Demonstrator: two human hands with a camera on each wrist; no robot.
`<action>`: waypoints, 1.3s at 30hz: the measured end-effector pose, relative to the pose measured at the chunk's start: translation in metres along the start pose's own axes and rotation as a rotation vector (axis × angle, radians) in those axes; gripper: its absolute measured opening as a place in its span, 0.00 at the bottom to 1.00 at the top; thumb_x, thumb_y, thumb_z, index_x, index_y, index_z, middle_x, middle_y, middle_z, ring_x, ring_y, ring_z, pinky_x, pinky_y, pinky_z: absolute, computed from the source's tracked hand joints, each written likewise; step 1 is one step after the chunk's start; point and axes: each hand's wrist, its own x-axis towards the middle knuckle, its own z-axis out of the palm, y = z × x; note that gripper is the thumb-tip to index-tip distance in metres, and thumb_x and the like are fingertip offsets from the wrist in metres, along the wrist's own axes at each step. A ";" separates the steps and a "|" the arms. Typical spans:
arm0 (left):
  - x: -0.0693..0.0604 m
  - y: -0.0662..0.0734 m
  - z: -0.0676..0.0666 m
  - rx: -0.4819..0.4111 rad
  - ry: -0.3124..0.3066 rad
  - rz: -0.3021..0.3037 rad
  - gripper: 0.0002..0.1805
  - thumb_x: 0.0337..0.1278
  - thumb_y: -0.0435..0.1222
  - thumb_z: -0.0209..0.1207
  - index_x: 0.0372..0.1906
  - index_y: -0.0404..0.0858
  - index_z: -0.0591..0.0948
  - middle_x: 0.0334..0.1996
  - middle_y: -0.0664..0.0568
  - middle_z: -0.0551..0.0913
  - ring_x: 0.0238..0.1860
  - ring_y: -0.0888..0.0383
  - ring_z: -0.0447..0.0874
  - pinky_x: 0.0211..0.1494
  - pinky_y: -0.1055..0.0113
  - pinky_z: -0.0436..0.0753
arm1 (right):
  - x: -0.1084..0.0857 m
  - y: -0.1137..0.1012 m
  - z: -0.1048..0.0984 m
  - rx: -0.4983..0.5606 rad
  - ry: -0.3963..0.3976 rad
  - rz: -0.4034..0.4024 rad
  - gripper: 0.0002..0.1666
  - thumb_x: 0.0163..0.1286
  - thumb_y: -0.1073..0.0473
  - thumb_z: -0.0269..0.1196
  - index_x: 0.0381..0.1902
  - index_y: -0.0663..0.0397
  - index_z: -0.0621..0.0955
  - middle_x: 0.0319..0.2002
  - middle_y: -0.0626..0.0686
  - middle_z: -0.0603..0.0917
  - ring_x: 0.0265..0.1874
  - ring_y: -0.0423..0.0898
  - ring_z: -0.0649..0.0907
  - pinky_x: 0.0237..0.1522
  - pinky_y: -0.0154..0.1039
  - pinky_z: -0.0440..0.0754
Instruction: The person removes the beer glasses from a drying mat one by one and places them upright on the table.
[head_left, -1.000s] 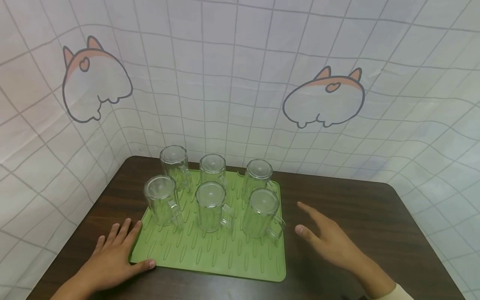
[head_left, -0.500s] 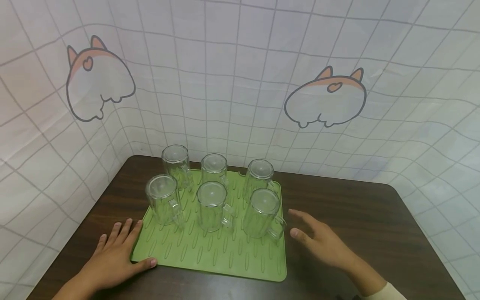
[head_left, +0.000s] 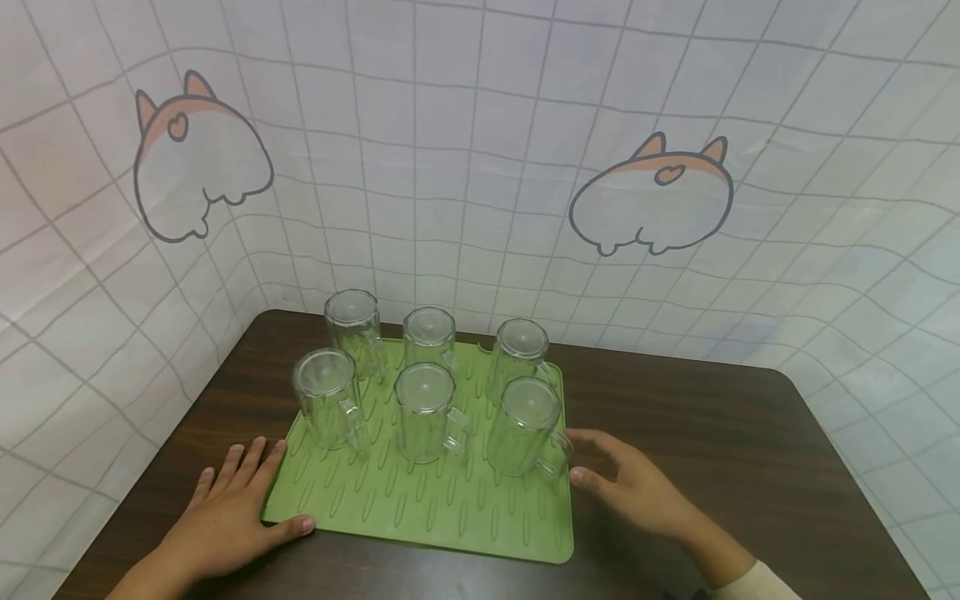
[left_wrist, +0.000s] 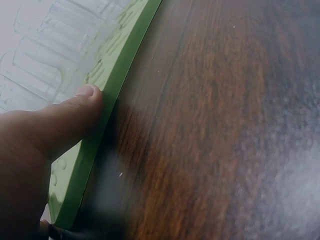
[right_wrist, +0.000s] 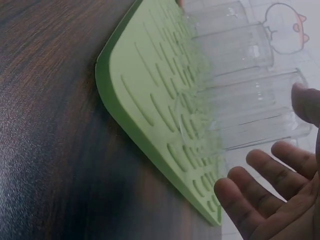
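Note:
Several clear glass mugs stand upside down in two rows on a green ridged mat [head_left: 420,525]. My left hand [head_left: 225,525] lies with spread fingers at the mat's left front corner. In the left wrist view its thumb [left_wrist: 75,115] rests against the mat's front edge. My right hand [head_left: 637,487], fingers loosely extended, is at the mat's right edge beside the handle of the front right mug [head_left: 517,433]. The right wrist view shows its fingers [right_wrist: 265,187] apart from the glass, holding nothing. The front middle mug [head_left: 422,421] and front left mug [head_left: 327,408] have handles turned right.
The mat lies on a dark wood-grain table [head_left: 697,417] with rounded back corners. Behind it and at both sides hangs a white grid-patterned cloth [head_left: 480,167] with dog drawings. The back row mugs [head_left: 427,333] stand close to the cloth.
My right hand has moved left, from the bare table to beside the front right mug's handle. The left hand and the mugs stay in place; the head view shifts slightly.

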 end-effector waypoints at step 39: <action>0.000 0.000 0.002 0.003 -0.009 -0.012 0.69 0.50 0.76 0.58 0.81 0.30 0.51 0.76 0.22 0.47 0.75 0.21 0.39 0.67 0.21 0.39 | 0.016 0.010 0.013 0.233 -0.001 -0.009 0.11 0.75 0.63 0.64 0.52 0.58 0.82 0.48 0.52 0.88 0.50 0.47 0.86 0.53 0.40 0.84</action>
